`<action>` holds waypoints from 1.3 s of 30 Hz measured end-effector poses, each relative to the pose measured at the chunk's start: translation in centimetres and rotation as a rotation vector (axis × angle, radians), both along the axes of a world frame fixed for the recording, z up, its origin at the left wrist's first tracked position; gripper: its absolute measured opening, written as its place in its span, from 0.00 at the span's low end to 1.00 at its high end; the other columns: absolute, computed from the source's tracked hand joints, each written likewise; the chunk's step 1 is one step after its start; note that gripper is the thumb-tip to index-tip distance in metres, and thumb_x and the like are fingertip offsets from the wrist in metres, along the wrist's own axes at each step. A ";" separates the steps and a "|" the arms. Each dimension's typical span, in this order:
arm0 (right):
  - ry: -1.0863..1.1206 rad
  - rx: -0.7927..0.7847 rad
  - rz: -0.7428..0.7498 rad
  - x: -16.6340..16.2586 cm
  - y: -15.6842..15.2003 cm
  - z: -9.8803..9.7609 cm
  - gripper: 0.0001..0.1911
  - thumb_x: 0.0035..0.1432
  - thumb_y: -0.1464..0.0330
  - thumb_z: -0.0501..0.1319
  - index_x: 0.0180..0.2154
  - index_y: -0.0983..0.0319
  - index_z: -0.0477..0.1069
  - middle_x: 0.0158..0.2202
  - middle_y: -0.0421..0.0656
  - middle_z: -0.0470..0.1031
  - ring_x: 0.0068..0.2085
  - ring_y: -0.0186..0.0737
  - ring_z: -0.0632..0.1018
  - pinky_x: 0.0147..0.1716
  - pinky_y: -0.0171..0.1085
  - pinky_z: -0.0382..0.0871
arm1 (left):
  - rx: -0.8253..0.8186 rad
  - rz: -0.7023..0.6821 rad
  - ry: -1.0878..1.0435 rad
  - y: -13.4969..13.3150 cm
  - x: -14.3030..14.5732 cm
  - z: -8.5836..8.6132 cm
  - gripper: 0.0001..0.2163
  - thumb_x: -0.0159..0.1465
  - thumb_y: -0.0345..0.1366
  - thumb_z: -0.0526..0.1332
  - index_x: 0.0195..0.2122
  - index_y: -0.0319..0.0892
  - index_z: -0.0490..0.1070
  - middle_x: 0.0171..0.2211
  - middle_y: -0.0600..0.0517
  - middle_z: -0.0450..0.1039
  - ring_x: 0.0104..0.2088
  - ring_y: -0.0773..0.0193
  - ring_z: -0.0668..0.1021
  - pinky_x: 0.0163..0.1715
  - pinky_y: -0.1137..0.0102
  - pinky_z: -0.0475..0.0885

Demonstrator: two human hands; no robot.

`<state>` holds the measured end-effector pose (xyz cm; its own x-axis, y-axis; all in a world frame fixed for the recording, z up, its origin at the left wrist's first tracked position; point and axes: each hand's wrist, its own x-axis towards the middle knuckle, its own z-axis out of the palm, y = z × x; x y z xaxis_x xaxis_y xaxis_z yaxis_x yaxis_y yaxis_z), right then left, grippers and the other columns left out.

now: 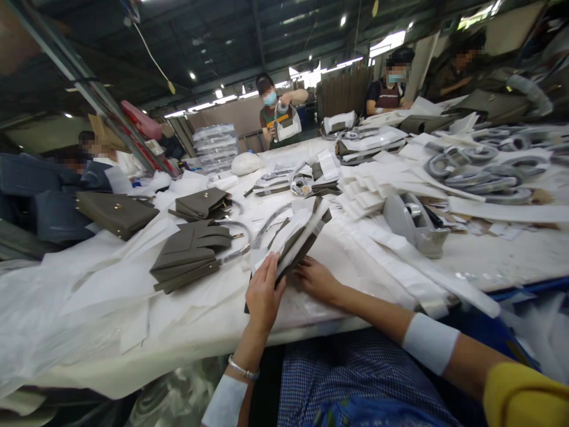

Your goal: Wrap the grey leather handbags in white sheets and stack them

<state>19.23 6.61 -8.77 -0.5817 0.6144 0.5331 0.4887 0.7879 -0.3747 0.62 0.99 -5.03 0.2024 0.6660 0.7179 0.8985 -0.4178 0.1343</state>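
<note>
A dark olive handbag (pixel 296 240) stands tilted before me at the table's front, partly covered with white paper and clear film. My left hand (pixel 264 290) grips its near left side, fingers along the paper and thumb at the near edge. My right hand (pixel 317 281) is closed at the lower right of the bag, its fingertips partly hidden behind it. Just behind the bag curves a film-wrapped handle (pixel 271 222). Left of my hands lies another olive handbag (pixel 189 252) with a wrapped handle and flaps spread.
More olive bags (pixel 116 212) lie at the left. A grey tape dispenser (pixel 413 222) stands on the right, near white paper strips (pixel 402 264) and coiled wrapped handles (pixel 480 172). Across the white-covered table (pixel 249 332), a masked co-worker (pixel 280 112) holds a bag; other people sit farther right.
</note>
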 end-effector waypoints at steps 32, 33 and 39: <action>-0.284 -0.807 -0.286 -5.8 13.0 4.7 0.16 0.66 0.61 0.61 0.50 0.63 0.71 0.50 0.46 0.74 0.46 0.43 0.77 0.44 0.45 0.76 | 0.126 -0.140 0.184 -6.8 6.7 -4.9 0.19 0.70 0.30 0.56 0.61 0.49 0.68 0.61 0.49 0.69 0.59 0.56 0.74 0.54 0.62 0.76; -0.237 -0.846 -0.265 -5.4 13.1 4.6 0.15 0.66 0.61 0.61 0.49 0.64 0.72 0.48 0.46 0.75 0.44 0.41 0.78 0.43 0.44 0.76 | 0.113 -0.153 0.181 -6.7 6.5 -4.8 0.19 0.70 0.30 0.56 0.62 0.49 0.67 0.61 0.49 0.69 0.59 0.56 0.74 0.54 0.62 0.76; 0.126 -0.942 -0.105 -3.9 12.0 5.3 0.09 0.63 0.65 0.62 0.37 0.65 0.72 0.36 0.47 0.81 0.38 0.38 0.81 0.38 0.35 0.77 | 0.091 -0.207 0.200 -6.1 5.6 -4.2 0.20 0.70 0.30 0.56 0.62 0.49 0.67 0.61 0.49 0.69 0.60 0.57 0.74 0.56 0.62 0.74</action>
<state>15.35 18.63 -3.46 -0.4714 0.8686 -0.1526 0.4527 0.0898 -0.8871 6.22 -5.07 -9.27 0.4705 0.5304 0.7052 0.7977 -0.5974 -0.0829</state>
